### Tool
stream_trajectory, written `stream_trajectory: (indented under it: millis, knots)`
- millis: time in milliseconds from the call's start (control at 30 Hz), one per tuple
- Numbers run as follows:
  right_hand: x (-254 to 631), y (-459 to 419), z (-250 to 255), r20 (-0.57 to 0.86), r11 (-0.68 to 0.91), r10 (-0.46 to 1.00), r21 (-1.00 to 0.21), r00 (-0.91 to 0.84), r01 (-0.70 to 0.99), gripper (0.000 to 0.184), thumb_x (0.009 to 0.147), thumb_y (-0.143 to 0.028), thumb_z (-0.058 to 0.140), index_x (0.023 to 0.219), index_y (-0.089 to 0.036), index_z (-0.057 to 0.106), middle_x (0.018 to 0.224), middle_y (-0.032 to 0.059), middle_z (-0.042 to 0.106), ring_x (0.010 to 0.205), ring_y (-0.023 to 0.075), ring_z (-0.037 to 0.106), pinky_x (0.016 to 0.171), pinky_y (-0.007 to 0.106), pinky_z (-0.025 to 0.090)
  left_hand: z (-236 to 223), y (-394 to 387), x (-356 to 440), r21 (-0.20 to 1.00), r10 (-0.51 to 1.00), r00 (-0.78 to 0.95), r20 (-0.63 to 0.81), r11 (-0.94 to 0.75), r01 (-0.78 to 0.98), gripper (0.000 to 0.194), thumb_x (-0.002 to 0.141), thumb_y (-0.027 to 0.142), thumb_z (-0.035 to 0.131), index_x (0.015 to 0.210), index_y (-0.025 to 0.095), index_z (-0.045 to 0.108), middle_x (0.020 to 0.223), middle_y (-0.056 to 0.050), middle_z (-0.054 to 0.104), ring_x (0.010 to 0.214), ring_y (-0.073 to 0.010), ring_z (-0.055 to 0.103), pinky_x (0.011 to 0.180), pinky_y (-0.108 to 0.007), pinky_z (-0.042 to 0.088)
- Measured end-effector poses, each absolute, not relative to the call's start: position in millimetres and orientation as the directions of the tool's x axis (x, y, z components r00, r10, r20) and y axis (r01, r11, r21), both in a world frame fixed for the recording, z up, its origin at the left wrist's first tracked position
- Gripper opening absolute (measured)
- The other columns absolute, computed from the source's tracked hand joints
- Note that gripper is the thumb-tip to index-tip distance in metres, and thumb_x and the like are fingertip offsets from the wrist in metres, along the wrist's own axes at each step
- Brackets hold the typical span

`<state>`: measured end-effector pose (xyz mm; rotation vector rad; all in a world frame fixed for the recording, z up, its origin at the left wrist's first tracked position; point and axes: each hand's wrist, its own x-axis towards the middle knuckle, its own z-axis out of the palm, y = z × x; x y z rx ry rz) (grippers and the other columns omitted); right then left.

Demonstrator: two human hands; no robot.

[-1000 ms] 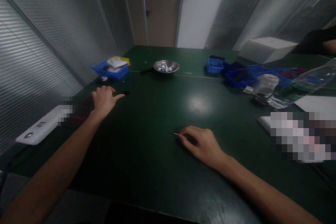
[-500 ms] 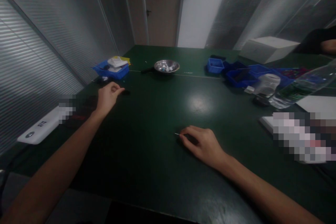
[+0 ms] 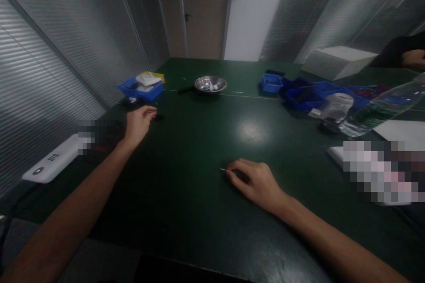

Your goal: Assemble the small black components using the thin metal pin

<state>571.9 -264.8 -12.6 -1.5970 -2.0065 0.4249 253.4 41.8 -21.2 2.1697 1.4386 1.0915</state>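
My right hand (image 3: 254, 179) rests low over the dark green table (image 3: 186, 203), thumb and forefinger pinched together. A thin, pale, needle-like piece (image 3: 223, 169) sticks out leftward from its fingertips. Farther off on the left, my left hand (image 3: 138, 121) is closed in a pinch just above the table. Something small shows at its fingertips, too small to name. Beyond that hand stands a blue basket (image 3: 154, 93) with white and yellow things in it. A shiny metal bowl (image 3: 210, 90) holding small pieces sits toward the far middle.
On the right are blue trays (image 3: 300, 106), a clear plastic bottle (image 3: 358, 128) and a white box (image 3: 332, 64). A white power strip (image 3: 49, 163) lies at left. Another person's arm (image 3: 413, 58) appears at the far right edge. Part of the right side is pixelated.
My left hand has shifted slightly down and turned a little, and a small thing now shows at its fingertips. My right hand stays in place with the thin piece.
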Motion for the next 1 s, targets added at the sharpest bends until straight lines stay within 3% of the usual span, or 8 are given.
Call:
stream_trajectory:
  millis: [267,400,500,700,1000]
  knots:
    - [572.2,-264.6,-11.4,0.202,0.247,0.966,-0.557,-0.159,0.793,0.022,0.104,-0.033,0.052,0.104,-0.021,0.07,0.09,0.0024,0.071,0.067,0.0131,0.062,0.065,0.026,0.046,-19.8,41.9,257.2,0.634,0.89,0.215,0.402,-0.44,0.636,0.029,0.091,0.03,0.063,0.113,0.015,0.075,0.097,-0.008,0.076,0.083,-0.0206,0.071,0.08,-0.031,0.055]
    - [572.3,-264.7,-12.0,0.205,0.251,0.965,-0.555,-0.163,0.793,0.022,0.104,-0.033,0.052,0.104,-0.022,0.07,0.09,0.0022,0.071,0.067,0.013,0.062,0.066,0.026,0.047,-26.3,50.4,253.8,0.524,0.832,0.263,0.488,-0.52,0.674,0.026,0.091,0.035,0.067,0.108,0.019,0.077,0.111,-0.009,0.074,0.1,-0.0238,0.068,0.091,-0.035,0.052]
    - [572.7,-264.6,-12.8,0.202,0.25,0.966,-0.559,-0.162,0.79,0.022,0.104,-0.033,0.052,0.105,-0.022,0.07,0.09,0.0024,0.071,0.068,0.0132,0.062,0.066,0.026,0.047,-32.0,55.5,253.1,0.496,0.825,0.312,0.472,-0.541,0.679,0.022,0.092,0.035,0.066,0.105,0.022,0.078,0.118,-0.008,0.073,0.112,-0.0247,0.066,0.102,-0.037,0.047]
    - [572.5,-263.8,-11.6,0.19,0.24,0.969,-0.566,-0.159,0.789,0.022,0.104,-0.033,0.052,0.104,-0.021,0.071,0.09,0.0022,0.071,0.068,0.0132,0.063,0.064,0.026,0.046,-39.6,61.6,250.9,0.562,0.892,0.269,0.364,-0.441,0.7,0.024,0.091,0.037,0.069,0.105,0.021,0.08,0.105,-0.006,0.079,0.097,-0.0258,0.072,0.093,-0.036,0.051]
    - [571.5,-263.5,-12.6,0.195,0.242,0.968,-0.563,-0.158,0.79,0.022,0.104,-0.034,0.052,0.104,-0.022,0.071,0.091,0.0021,0.071,0.069,0.0139,0.063,0.064,0.027,0.046,-37.9,52.9,245.2,0.335,0.767,0.486,0.419,-0.628,0.703,0.033,0.098,0.035,0.057,0.119,0.021,0.078,0.12,-0.008,0.075,0.112,-0.0286,0.07,0.104,-0.041,0.05]
